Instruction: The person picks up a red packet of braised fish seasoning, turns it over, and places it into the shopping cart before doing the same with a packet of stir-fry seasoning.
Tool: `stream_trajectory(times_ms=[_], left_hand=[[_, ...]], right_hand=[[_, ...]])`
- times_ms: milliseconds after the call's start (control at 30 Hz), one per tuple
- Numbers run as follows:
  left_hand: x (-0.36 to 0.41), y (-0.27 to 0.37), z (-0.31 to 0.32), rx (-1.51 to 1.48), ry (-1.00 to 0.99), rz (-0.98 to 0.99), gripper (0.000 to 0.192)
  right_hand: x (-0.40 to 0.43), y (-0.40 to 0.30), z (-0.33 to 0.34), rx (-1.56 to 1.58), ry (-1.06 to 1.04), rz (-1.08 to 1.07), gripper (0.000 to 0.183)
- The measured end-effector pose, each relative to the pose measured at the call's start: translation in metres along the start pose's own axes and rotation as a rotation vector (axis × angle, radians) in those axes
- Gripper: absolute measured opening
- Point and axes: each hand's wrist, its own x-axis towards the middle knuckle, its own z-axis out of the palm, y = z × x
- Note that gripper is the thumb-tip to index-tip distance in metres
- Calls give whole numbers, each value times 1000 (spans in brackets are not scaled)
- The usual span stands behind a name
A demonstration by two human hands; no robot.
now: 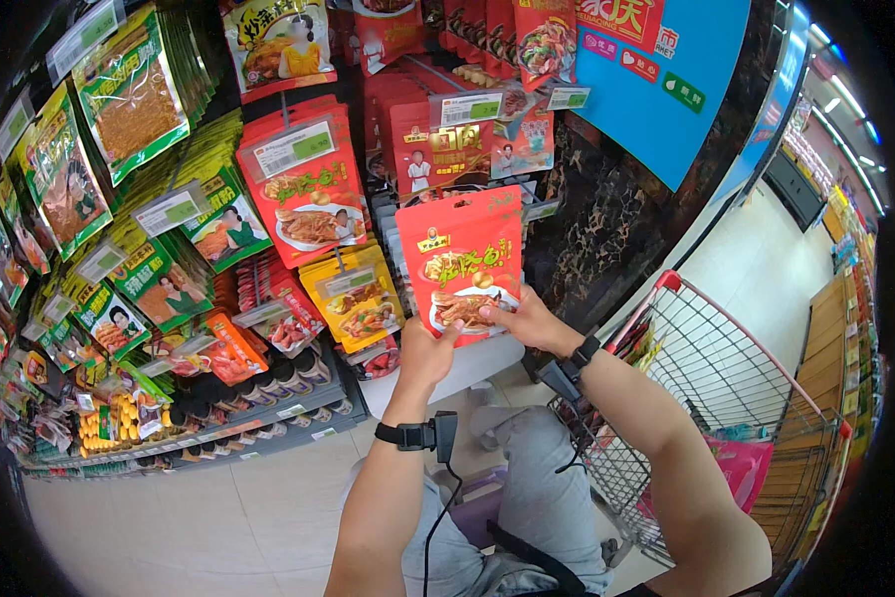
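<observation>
Between both hands I hold a red seasoning pouch (460,257) upright, its printed front with a picture of a fish dish facing me. My left hand (431,349) grips its lower left corner, thumb on the front. At the lower right edge, my right hand (529,319) pinches it the same way. Fingers behind the pouch are hidden. Similar red pouches (303,194) hang on a hook to the left, behind a price tag (294,149). Just behind the held pouch hangs a darker red braising-seasoning packet (441,153).
Green spice packets (130,93) hang in rows at the left. Yellow pouches (352,298) hang lower down, above shelves of bottles (268,388). A wire shopping cart (716,358) holding a pink package (742,466) stands close at my right. A dark marbled column (589,201) adjoins the display.
</observation>
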Motion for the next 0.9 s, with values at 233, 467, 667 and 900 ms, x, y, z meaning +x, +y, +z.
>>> stream_trajectory(times_ms=[233, 467, 667, 900], left_hand=[[-1, 7, -2, 34, -16, -21, 27], [-2, 7, -2, 72, -13, -10, 26], [-3, 10, 0, 54, 11, -19, 27], [-2, 5, 0, 40, 53, 18, 25]], right_hand=[[0, 1, -3, -85, -31, 8, 36], [-1, -4, 1, -86, -30, -77, 34], [-1, -5, -1, -77, -50, -76, 33], [-1, -7, 2, -89, -50, -68, 33]])
